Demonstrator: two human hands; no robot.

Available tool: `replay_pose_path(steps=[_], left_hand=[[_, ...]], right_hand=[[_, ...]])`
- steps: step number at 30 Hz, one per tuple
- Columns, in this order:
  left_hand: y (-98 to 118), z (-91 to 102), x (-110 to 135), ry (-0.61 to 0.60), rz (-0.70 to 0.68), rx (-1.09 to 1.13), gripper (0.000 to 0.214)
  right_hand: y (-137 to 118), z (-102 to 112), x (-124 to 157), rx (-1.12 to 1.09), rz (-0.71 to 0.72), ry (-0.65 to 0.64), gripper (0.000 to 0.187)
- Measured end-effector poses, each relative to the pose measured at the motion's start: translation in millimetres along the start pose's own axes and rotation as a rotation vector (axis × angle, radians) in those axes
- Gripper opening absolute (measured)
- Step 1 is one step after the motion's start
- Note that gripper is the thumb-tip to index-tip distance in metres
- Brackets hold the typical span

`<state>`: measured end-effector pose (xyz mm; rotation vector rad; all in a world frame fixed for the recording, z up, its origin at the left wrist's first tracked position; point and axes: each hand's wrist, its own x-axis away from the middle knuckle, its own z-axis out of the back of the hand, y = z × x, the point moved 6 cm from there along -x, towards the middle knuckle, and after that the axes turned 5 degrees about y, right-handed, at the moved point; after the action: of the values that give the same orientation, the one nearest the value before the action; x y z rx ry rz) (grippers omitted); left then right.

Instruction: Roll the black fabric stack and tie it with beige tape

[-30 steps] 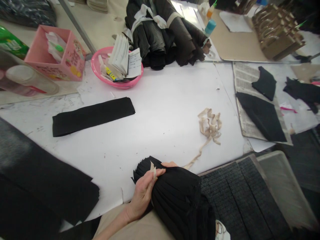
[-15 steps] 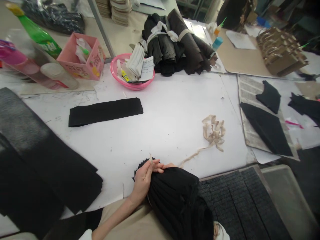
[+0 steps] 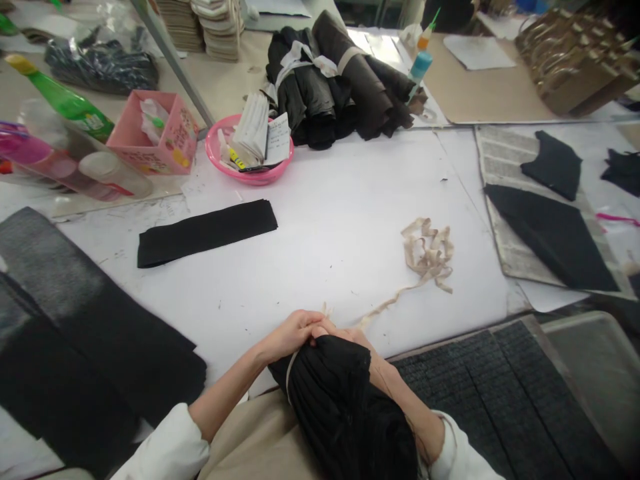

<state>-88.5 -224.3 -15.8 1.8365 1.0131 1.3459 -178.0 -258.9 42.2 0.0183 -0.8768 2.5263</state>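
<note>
A bundle of black pleated fabric [image 3: 335,400] lies in my lap at the table's near edge, with a beige strip around it. My left hand [image 3: 287,333] grips the top end of the bundle, fingers closed over the strip's end. My right hand [image 3: 350,333] meets it from the right, mostly hidden behind the fabric, its forearm running down the bundle's right side. From the hands a beige fabric strip [image 3: 427,257] trails right to a loose tangle on the white table [image 3: 340,200].
A flat black fabric strip [image 3: 205,233] lies left of centre. Large black sheets [image 3: 90,333] cover the left. At the back are a pink bowl [image 3: 250,173] of papers, a pink box [image 3: 155,133], bottles and tied dark rolls [image 3: 335,80]. Black pieces [image 3: 550,230] lie right.
The bundle has been drawn closer and more upright in my lap. My right hand has come up to meet my left at the bundle's top. The view shifted slightly.
</note>
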Motion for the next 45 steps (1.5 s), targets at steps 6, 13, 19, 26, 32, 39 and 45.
replay_pose_path(steps=[6,13,19,26,32,39,45], left_hand=[[8.2,-3.1,1.5,-0.147,0.044,0.025,0.025],[-3.3,5.0,-2.5,-0.11,0.06,-0.144,0.029],[-0.7,5.3,-3.2,-0.146,0.047,-0.206,0.034],[1.8,9.8,-2.8,-0.13,0.031,-0.286,0.04],[6.1,9.7,-4.0,-0.065,-0.01,-0.282,0.037],[10.3,22.5,0.0,0.141,-0.085,-0.444,0.038],[41.2,41.0,15.9,0.407,-0.16,-0.748,0.035]], right_hand=[[-7.3,-1.3,-5.3,0.187,0.036,-0.134,0.019],[4.8,2.5,-5.7,0.249,-0.304,-0.15,0.036],[10.7,-6.0,-8.0,0.223,-0.37,-0.186,0.036],[20.2,-8.9,-1.6,0.19,-0.49,-0.103,0.017],[46.2,-20.6,-20.3,-0.383,-0.541,0.363,0.038],[67.1,-42.3,-52.9,-1.035,-0.662,0.715,0.039],[38.6,-8.0,-80.6,-1.146,-0.494,0.791,0.036]])
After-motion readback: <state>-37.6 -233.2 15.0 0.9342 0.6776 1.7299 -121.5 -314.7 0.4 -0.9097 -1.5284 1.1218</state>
